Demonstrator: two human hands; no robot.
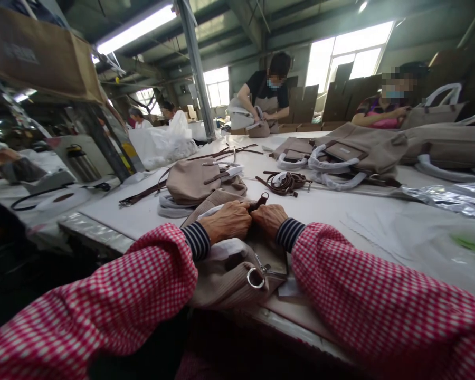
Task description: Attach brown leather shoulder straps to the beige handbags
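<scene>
A taupe handbag (225, 282) lies at the front edge of the table, its zipper and a silver ring facing me. My left hand (228, 220) is closed at the bag's upper edge, fingers curled inward. Close against it, my right hand (269, 220) is closed too, by a dark brown tab with a small metal ring (262, 199) at the bag's far end. The fingertips meet over the bag and hide exactly what each one pinches. White wrapping shows beneath my left wrist. Just beyond lies another taupe bag (192, 182) with wrapped handles.
Coiled brown straps (287, 182) lie past my right hand. Several taupe bags with wrapped handles (340, 153) are piled at the right, near clear plastic film (451, 198). Two masked people (275, 89) handle bags across the table (312, 211). A metal post (198, 68) rises behind.
</scene>
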